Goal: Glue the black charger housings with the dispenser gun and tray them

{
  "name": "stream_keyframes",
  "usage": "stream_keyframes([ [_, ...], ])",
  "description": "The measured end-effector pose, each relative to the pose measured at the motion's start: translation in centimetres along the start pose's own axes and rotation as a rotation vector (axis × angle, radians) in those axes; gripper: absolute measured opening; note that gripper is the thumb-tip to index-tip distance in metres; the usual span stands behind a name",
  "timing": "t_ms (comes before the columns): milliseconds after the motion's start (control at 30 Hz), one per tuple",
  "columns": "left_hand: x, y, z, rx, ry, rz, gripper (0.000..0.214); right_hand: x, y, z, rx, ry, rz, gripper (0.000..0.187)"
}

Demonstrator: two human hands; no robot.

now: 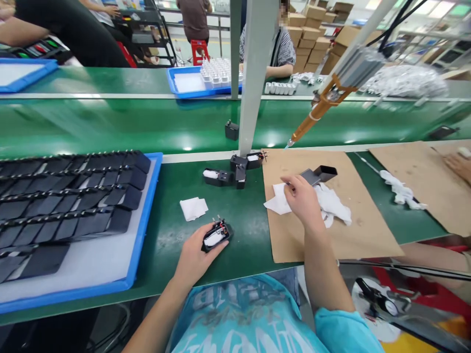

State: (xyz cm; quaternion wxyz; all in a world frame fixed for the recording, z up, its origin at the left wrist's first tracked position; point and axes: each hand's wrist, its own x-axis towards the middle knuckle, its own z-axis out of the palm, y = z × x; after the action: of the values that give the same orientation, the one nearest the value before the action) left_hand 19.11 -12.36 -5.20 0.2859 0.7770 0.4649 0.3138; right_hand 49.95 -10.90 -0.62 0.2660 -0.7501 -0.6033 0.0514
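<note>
My left hand (193, 257) is closed around a small black charger body (216, 235) with its insides and white part showing, held just above the green bench. My right hand (301, 198) reaches over a brown cardboard sheet (294, 235), fingers curled on a white cloth (331, 203). Just beyond its fingertips lies a black charger cover (319, 174). Three more open black charger bodies (235, 174) sit grouped near the grey post.
A blue tray (147, 215) at left carries rows of black covers. A small white wipe (193, 208) lies on the bench. An orange dispenser nozzle (312, 117) hangs over the cardboard. Green conveyor (110, 125) runs behind; a neighbour's hand (459, 164) at right, people across.
</note>
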Motion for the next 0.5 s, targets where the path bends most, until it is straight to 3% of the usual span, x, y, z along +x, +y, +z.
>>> stream_keyframes([
  [100, -0.1, -0.1, -0.1, -0.01, 0.018, -0.044, 0.038, 0.0, 2.6, -0.9, -0.441, -0.072, 0.157, 0.037],
  [167, -0.1, 0.0, -0.3, -0.031, 0.01, -0.062, 0.038, -0.4, 3.5, -0.7, -0.56, -0.114, 0.158, 0.037],
  [367, 1.3, 1.8, -2.2, -0.003, -0.138, -0.052, 0.035, -1.2, 3.9, -0.3, -0.615, -0.123, 0.047, 0.033],
  [500, 4.3, 3.2, -2.9, 0.131, -0.13, 0.014, 0.036, -0.5, 1.1, -1.6, -0.538, -0.04, -0.042, 0.036],
])
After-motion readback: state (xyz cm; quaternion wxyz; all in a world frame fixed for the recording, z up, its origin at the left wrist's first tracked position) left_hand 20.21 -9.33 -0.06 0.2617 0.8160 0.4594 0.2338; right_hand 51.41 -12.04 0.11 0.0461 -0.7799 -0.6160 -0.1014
